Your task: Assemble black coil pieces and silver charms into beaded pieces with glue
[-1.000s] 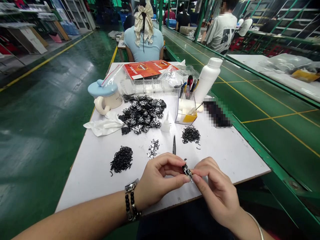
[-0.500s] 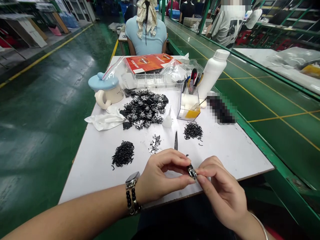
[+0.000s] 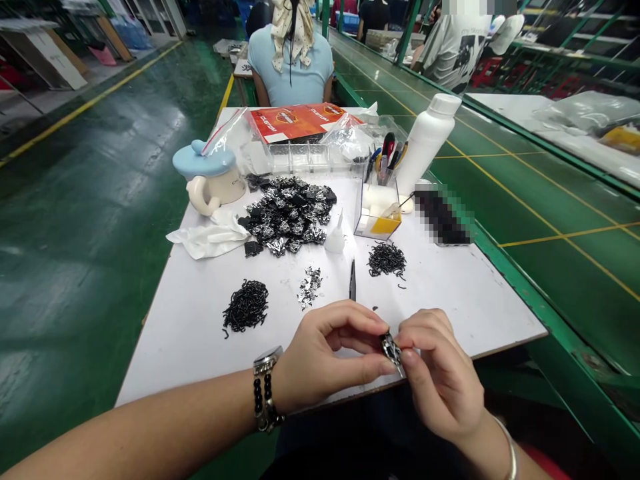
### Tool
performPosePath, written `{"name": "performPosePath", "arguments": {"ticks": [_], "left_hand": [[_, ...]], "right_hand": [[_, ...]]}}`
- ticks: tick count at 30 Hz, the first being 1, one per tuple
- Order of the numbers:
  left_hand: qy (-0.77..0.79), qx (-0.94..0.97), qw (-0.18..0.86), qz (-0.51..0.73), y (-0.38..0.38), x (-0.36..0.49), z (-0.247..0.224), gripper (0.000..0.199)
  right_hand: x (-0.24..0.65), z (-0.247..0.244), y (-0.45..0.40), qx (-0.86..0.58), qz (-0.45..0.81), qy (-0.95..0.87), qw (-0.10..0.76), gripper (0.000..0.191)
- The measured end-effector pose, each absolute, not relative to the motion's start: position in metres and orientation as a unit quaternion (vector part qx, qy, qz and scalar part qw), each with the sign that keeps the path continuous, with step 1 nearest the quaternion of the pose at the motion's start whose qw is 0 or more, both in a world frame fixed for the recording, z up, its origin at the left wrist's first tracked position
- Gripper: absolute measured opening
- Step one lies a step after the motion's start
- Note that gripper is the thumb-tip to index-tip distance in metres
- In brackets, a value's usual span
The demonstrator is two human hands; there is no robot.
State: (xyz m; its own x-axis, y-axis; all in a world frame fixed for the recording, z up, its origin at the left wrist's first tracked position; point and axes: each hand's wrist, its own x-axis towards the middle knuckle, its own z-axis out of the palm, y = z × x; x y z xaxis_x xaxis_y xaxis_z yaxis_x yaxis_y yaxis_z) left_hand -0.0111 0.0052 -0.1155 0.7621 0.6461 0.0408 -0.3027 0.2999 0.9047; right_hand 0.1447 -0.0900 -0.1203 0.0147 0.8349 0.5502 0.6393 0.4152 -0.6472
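Small black-and-silver metal piece (image 3: 391,349) pinched in narrow grip between fingertips of left hand (image 3: 325,353) and right hand (image 3: 440,377), just over near edge of white counter (image 3: 200,360). Slim pointed tool (image 3: 353,280) lies just ahead, silver bits (image 3: 310,288) beside it, black wire clips (image 3: 245,305) left, heap of black-silver pieces (image 3: 287,217) beyond.

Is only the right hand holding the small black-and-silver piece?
No, the left hand and the right hand both pinch the small black-and-silver piece between their fingertips.
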Motion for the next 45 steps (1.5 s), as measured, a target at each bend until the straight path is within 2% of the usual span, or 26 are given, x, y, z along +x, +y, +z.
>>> {"name": "performPosePath", "arguments": {"ticks": [9,24,30,40,45], "left_hand": [[0.159,0.455,0.832,0.275,0.004,-0.01,-0.118,0.027],[0.184,0.485,0.811,0.27,0.004,-0.009,-0.117,0.027],[0.166,0.467,0.831,0.252,0.004,-0.011,-0.12,0.029],[0.128,0.41,0.872,0.234,0.006,-0.007,-0.125,0.026],[0.128,0.412,0.873,0.229,0.007,-0.008,-0.127,0.027]], "right_hand": [[0.146,-0.12,-0.091,-0.528,0.152,-0.682,0.483,0.017],[0.148,-0.106,-0.097,-0.561,0.015,-0.735,0.38,0.017],[0.147,-0.103,-0.096,-0.548,0.058,-0.731,0.403,0.017],[0.145,-0.087,-0.098,-0.593,0.07,-0.722,0.348,0.013],[0.14,-0.083,-0.101,-0.626,0.079,-0.687,0.359,0.011]]}}
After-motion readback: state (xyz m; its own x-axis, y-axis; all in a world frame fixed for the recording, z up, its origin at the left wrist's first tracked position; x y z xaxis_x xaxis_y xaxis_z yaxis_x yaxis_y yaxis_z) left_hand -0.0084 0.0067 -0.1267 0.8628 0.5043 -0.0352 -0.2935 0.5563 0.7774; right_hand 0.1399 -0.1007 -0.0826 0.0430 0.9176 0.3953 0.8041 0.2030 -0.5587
